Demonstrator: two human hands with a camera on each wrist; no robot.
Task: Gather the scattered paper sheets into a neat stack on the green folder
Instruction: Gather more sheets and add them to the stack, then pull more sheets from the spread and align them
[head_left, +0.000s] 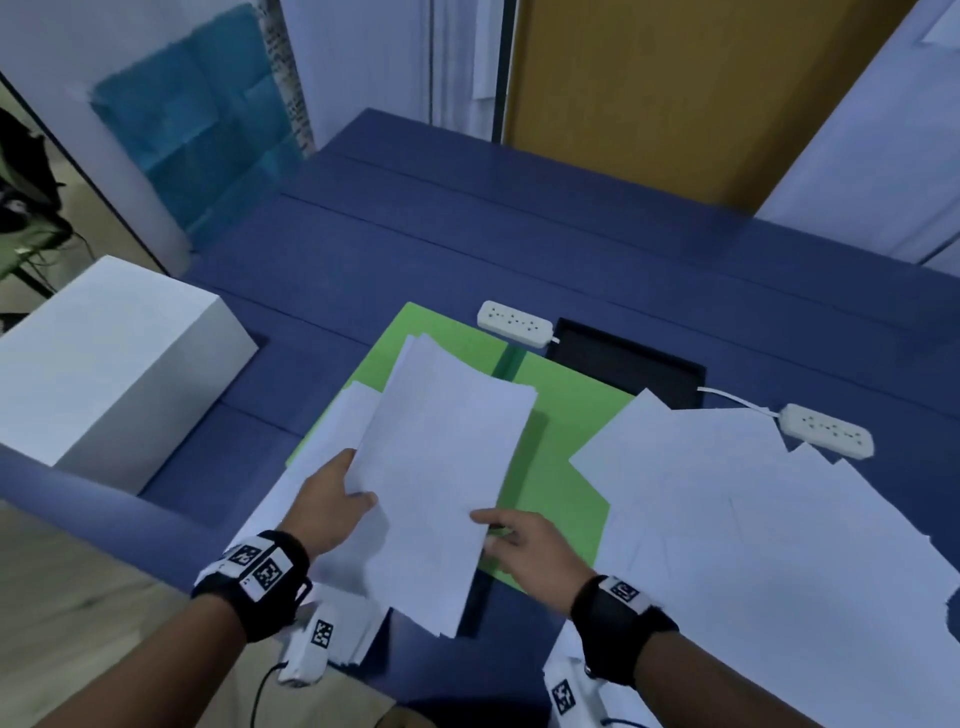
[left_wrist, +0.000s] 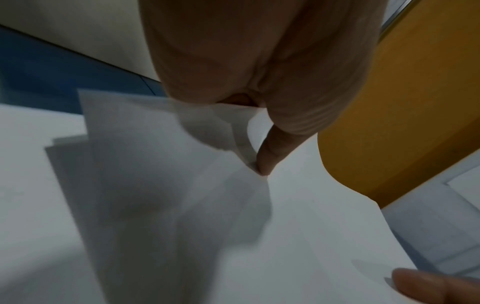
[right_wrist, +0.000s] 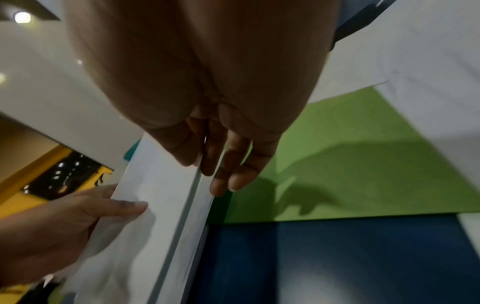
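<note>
A sheaf of white paper sheets (head_left: 441, 467) is held tilted above the green folder (head_left: 566, 447), which lies open on the blue table (head_left: 467, 234). My left hand (head_left: 358, 493) pinches the sheaf's left edge, thumb on top; the left wrist view shows that thumb (left_wrist: 265, 162) pressed on the paper (left_wrist: 285, 226). At the sheaf's right edge, my right hand (head_left: 488, 530) has its thumb above and its fingers (right_wrist: 226, 170) below. More sheets (head_left: 332, 431) lie under the sheaf at the folder's left. Several loose sheets (head_left: 753, 519) are scattered to the right, overlapping the folder's right edge.
A white box (head_left: 104, 364) stands on the table at the left. Two white power strips (head_left: 514, 323) (head_left: 826, 438) lie beyond the folder, beside a black recessed panel (head_left: 628, 364). The table's near edge runs just below my wrists.
</note>
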